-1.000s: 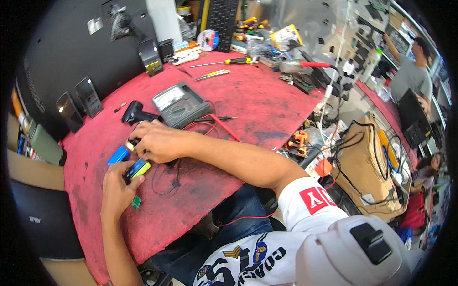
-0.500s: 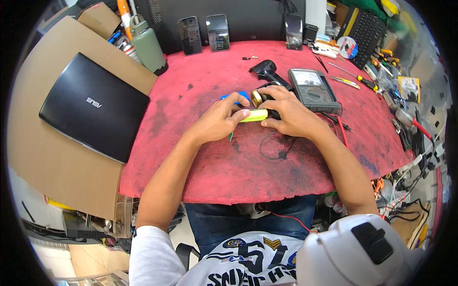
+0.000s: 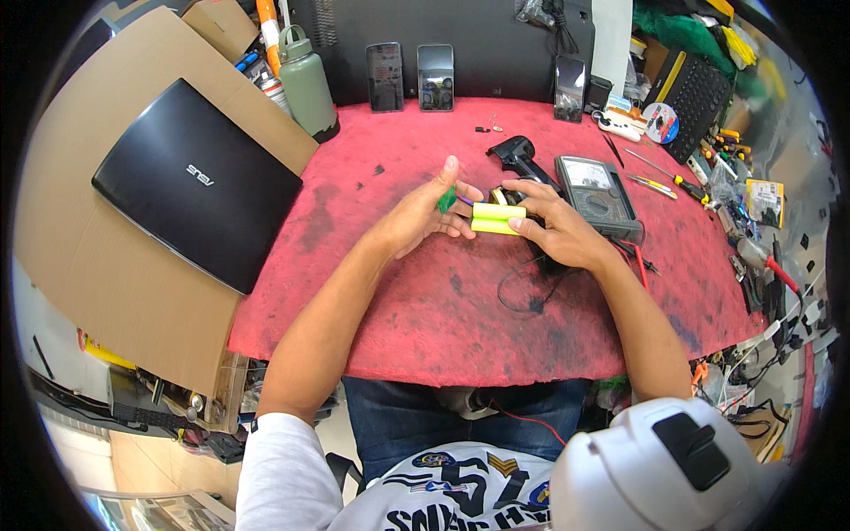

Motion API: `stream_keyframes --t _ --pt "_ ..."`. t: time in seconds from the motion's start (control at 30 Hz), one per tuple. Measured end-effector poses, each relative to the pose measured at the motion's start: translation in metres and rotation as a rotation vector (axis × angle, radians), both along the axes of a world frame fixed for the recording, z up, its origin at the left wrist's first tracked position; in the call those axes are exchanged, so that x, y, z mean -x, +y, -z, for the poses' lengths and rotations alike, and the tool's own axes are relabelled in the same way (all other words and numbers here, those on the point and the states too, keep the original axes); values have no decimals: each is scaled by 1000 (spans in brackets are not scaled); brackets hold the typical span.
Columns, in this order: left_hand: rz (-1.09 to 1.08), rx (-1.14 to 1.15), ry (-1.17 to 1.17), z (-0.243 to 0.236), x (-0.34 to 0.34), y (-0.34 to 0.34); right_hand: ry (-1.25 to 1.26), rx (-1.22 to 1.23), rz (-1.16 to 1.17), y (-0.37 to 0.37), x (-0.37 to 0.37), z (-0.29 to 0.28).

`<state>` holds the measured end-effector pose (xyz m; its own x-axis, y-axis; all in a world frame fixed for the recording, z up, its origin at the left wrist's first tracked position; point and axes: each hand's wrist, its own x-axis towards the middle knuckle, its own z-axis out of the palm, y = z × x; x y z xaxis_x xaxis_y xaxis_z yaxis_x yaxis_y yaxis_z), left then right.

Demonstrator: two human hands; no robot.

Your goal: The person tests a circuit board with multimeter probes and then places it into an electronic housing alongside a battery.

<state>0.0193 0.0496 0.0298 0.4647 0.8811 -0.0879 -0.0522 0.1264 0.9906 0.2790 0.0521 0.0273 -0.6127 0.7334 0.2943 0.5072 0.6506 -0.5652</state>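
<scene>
My right hand (image 3: 560, 228) holds a pair of yellow-green cylinders (image 3: 498, 225), side by side like battery cells, with the thumb on their right end. My left hand (image 3: 423, 211) is just left of them, thumb raised and fingers apart. A small green piece (image 3: 446, 200) shows against its palm; whether it is attached to the cylinders I cannot tell. Under my right fingers sits a dark object with a gold band, mostly hidden. Beyond my right hand lies a black pistol-shaped tool housing (image 3: 524, 159). A grey analog multimeter (image 3: 595, 196) rests to its right.
A closed black laptop (image 3: 199, 186) lies on cardboard (image 3: 62, 199) at left. Behind the red mat (image 3: 407, 327) stand a green bottle (image 3: 306, 87) and several phones. Screwdriver (image 3: 691, 188), cutter (image 3: 653, 186) and clutter line the right. A thin black wire (image 3: 503, 292) loops near my right hand.
My left hand has let go of the cylinders, opening with its thumb lifted. The cylinders have turned so both show. A blue piece by my left fingers is no longer plainly visible. The view has shifted slightly.
</scene>
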Motion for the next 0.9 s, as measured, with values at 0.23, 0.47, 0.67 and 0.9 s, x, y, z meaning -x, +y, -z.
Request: stream_keyframes --t 0.23,0.47,0.67,0.9 --pt "-7 73 -128 0 3 2 80 5 17 -1 -1 -2" --pt "-69 -24 0 7 -2 3 37 -50 27 -9 4 -7" --pt "-43 -17 -14 8 0 3 30 -88 26 -11 6 -7" --pt "-75 -36 31 5 -4 0 31 -101 42 -14 7 -9"
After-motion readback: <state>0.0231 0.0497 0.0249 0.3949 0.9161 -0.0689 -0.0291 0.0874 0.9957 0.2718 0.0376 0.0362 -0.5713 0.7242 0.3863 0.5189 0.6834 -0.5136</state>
